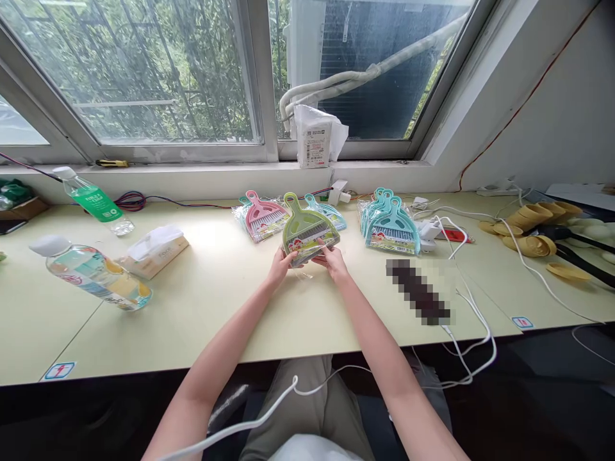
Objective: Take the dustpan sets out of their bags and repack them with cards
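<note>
A green dustpan set (307, 232) in clear wrapping is held up at the middle of the table. My left hand (281, 264) grips its lower left edge, and my right hand (332, 262) is closed on its lower right edge. Just behind it to the left lies a pink dustpan set (265, 218) in plastic. A blue dustpan set (327, 210) is partly hidden behind the green one. Farther right, several teal dustpan sets (390, 221) overlap in a pile.
Two bottles (98, 203) (98, 275) and a tissue box (156, 253) stand on the left. White cables (473, 307) and a blurred dark object (418, 291) lie on the right, with yellow rolls (533, 218) beyond. A wrapped box (314, 144) sits on the sill.
</note>
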`<state>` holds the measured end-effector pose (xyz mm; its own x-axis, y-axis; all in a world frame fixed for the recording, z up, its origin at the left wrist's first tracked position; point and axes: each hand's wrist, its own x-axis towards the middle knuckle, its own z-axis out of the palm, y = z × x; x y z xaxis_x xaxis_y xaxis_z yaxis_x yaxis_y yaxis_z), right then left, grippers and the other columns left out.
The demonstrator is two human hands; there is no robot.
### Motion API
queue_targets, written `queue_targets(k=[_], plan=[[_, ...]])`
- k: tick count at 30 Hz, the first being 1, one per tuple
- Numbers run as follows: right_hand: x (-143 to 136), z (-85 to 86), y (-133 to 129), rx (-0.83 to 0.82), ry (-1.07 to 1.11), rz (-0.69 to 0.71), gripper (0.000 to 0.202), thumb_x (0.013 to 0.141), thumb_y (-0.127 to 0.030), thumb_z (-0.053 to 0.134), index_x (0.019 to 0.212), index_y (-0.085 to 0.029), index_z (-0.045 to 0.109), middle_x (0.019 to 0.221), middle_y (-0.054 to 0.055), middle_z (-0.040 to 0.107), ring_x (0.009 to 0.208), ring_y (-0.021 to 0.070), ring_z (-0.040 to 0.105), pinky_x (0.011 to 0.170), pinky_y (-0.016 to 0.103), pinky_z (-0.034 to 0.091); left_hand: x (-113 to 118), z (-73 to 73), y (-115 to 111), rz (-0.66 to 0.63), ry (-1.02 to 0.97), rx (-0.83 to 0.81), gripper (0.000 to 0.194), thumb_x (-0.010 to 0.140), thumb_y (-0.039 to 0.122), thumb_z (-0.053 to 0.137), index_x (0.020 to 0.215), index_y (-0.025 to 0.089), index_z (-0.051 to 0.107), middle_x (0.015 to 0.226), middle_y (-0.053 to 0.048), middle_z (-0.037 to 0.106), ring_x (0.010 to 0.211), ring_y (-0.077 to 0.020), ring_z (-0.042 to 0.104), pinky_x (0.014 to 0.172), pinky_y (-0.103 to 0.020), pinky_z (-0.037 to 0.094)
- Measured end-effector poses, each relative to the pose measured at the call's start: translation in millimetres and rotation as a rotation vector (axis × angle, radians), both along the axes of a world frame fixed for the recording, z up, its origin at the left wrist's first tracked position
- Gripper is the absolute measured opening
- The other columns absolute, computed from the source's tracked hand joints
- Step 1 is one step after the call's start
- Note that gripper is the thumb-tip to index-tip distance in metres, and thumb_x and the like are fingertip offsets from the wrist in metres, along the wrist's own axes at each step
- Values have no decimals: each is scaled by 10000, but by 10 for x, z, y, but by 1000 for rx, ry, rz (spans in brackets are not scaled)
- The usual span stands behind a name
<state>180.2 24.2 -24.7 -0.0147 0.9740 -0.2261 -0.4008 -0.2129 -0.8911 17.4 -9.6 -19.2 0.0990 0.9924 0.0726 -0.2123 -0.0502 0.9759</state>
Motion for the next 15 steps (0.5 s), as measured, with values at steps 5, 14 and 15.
queue_targets(k=[5, 14, 15], plan=[[185, 45, 33, 35, -113, 116, 295, 786, -388, 690, 764, -97, 650, 673, 131, 706, 602, 205, 691, 580, 301, 591, -147, -23, 101, 122, -144, -51, 423, 707, 241, 614, 1083, 166, 435, 1036, -92, 657, 717, -210, 685, 554, -319, 567], [208, 115, 2, 671, -575, -92, 445, 664, -102, 729, 1040, -333, 672, 1345, -35, 508, 1359, 213, 300, 1144, 440, 257, -450, -20, 224, 278, -249, -255, 355, 677, 123, 591, 1013, 172, 486, 842, -18, 655, 612, -118, 638, 428, -188, 497], [192, 113, -2, 689, -597, -100, 357, 673, -114, 730, 960, -324, 702, 1312, -29, 532, 1341, 222, 321, 1141, 446, 252, -436, -15, 212, 241, -235, -256, 355, 675, 127, 596, 1011, 169, 488, 831, -21, 658, 573, -115, 628, 392, -180, 471]])
